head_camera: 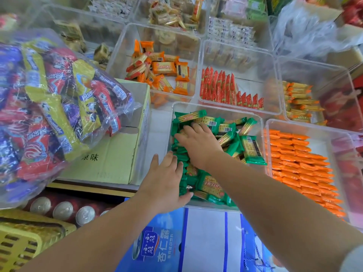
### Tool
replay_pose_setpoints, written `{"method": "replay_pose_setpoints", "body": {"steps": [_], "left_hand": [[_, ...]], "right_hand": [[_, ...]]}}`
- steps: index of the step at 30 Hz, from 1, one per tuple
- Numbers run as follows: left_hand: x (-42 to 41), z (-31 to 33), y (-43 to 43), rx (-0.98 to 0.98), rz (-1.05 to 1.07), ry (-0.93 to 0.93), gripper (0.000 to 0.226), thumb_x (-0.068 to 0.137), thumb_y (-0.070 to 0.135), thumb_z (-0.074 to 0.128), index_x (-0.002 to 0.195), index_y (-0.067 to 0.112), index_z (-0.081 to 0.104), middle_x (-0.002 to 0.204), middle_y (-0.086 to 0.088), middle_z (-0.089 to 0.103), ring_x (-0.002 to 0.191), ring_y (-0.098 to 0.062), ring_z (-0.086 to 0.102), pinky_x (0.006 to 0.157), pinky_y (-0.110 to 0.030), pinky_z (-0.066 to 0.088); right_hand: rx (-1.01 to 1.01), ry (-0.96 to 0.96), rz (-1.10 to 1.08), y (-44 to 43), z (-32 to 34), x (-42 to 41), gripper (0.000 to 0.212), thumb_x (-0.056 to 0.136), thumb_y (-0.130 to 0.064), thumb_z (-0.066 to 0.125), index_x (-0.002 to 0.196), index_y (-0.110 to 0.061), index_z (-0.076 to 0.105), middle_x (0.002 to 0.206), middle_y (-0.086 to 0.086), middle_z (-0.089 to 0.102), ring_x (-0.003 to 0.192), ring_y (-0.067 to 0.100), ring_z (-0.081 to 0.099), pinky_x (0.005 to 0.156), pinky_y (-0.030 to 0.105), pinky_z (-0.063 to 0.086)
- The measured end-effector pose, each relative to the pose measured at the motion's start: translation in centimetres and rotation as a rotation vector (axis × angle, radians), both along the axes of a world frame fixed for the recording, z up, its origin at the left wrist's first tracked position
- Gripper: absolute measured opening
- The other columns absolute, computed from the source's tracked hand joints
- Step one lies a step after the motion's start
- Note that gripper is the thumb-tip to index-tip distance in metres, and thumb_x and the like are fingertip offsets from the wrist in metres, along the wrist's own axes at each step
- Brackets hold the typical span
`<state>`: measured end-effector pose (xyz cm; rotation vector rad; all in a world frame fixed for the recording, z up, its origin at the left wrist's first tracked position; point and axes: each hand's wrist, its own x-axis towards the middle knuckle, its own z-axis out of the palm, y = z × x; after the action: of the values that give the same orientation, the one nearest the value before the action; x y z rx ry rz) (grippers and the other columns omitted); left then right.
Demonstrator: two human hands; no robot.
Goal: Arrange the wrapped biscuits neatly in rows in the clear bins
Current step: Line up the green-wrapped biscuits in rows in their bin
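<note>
A clear bin [217, 107] in the middle holds a loose heap of green wrapped biscuits [249, 146]. My right hand [198, 144] reaches into the heap's left side, its fingers spread flat over the packs. My left hand [167, 181] lies at the bin's near left corner, with fingers straight against the green packs and the thumb under one near the front wall. Neither hand plainly grips a pack. Packs beneath both hands are hidden.
Other clear bins surround it: neat orange packs [300, 165] at right, upright red packs [222, 87] behind, loose orange packs [163, 69] at back left. A big bag of sweets [49, 107] rests on a cardboard box [110, 158] at left. A blue carton [196, 242] sits in front.
</note>
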<state>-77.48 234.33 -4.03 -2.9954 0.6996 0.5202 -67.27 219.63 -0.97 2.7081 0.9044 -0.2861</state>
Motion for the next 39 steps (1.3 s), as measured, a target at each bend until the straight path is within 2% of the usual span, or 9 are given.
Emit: {"method": "replay_pose_setpoints", "body": {"steps": [5,11,15,21,25,28,31,35,39], "left_hand": [[0.0,0.1,0.1,0.010,-0.009,0.026,0.105,0.083,0.081,0.013,0.157,0.008,0.027,0.162,-0.016,0.027,0.151,-0.033,0.007,0.119,-0.060,0.016],[0.0,0.1,0.1,0.020,-0.010,0.027,0.106,0.082,0.081,0.012,0.158,0.009,0.026,0.163,-0.016,0.026,0.151,-0.032,0.006,0.119,-0.059,0.017],[0.0,0.1,0.2,0.016,-0.011,0.016,0.105,0.082,0.081,0.011,0.157,0.009,0.028,0.162,-0.015,0.029,0.151,-0.032,0.007,0.118,-0.058,0.019],[-0.1,0.0,0.2,-0.002,0.002,0.019,0.105,0.082,0.081,0.013,0.158,0.010,0.028,0.164,-0.015,0.028,0.151,-0.031,0.008,0.119,-0.058,0.019],[-0.1,-0.1,0.2,0.013,-0.007,0.008,0.104,0.083,0.081,0.014,0.158,0.010,0.028,0.163,-0.015,0.029,0.151,-0.031,0.011,0.118,-0.058,0.022],[-0.1,-0.1,0.2,0.002,-0.001,0.010,0.104,0.082,0.081,0.016,0.158,0.011,0.030,0.162,-0.014,0.030,0.151,-0.031,0.012,0.118,-0.057,0.022],[-0.1,-0.1,0.2,-0.003,0.002,0.014,0.104,0.082,0.082,0.017,0.157,0.011,0.031,0.162,-0.014,0.031,0.151,-0.031,0.013,0.118,-0.057,0.023],[-0.1,0.1,0.2,0.001,0.000,0.014,0.103,0.082,0.082,0.017,0.157,0.011,0.031,0.162,-0.014,0.031,0.151,-0.031,0.014,0.117,-0.056,0.023],[0.0,0.1,0.3,-0.010,-0.001,0.016,0.103,0.082,0.081,0.017,0.157,0.011,0.031,0.162,-0.014,0.031,0.152,-0.031,0.012,0.118,-0.056,0.023]], "right_hand": [[-0.118,-0.020,-0.014,1.4,-0.6,1.2,0.061,0.086,-0.021,0.065,0.137,-0.026,0.033,0.124,0.014,0.054,0.115,0.038,0.046,0.100,0.057,0.035],[-0.035,-0.040,0.110,-0.2,-0.3,2.2,0.061,0.083,-0.018,0.068,0.135,-0.027,0.039,0.114,0.008,0.060,0.105,0.031,0.053,0.088,0.046,0.044],[0.069,-0.040,0.092,-1.7,0.9,1.9,0.063,0.076,-0.045,0.072,0.129,-0.023,0.046,0.097,0.005,0.066,0.086,0.029,0.060,0.064,0.034,0.040],[0.367,-0.087,-0.180,-5.8,4.6,-1.4,0.074,0.074,-0.055,0.068,0.137,-0.023,0.049,0.111,-0.002,0.065,0.082,0.023,0.067,0.056,0.030,0.052],[0.646,-0.080,-0.583,-8.6,6.7,-5.1,0.068,0.067,-0.065,0.059,0.126,-0.031,0.053,0.088,-0.019,0.063,0.067,0.000,0.062,0.052,0.019,0.051],[0.637,0.071,-0.726,-10.2,6.2,-7.2,0.066,0.068,-0.066,0.056,0.126,-0.034,0.052,0.081,-0.025,0.060,0.063,-0.004,0.060,0.045,0.009,0.042],[0.330,0.165,-0.682,-11.2,5.0,-8.5,0.073,0.077,-0.062,0.059,0.141,-0.031,0.044,0.102,-0.011,0.066,0.084,0.009,0.064,0.065,0.027,0.057],[-0.044,0.035,-0.600,-11.0,5.3,-8.9,0.068,0.076,-0.067,0.059,0.133,-0.031,0.055,0.128,-0.004,0.056,0.120,0.023,0.051,0.096,0.043,0.049],[0.020,-0.020,-0.459,-8.9,6.7,-7.5,0.064,0.075,-0.068,0.062,0.129,-0.033,0.058,0.121,-0.004,0.059,0.118,0.023,0.051,0.099,0.044,0.046]]}}
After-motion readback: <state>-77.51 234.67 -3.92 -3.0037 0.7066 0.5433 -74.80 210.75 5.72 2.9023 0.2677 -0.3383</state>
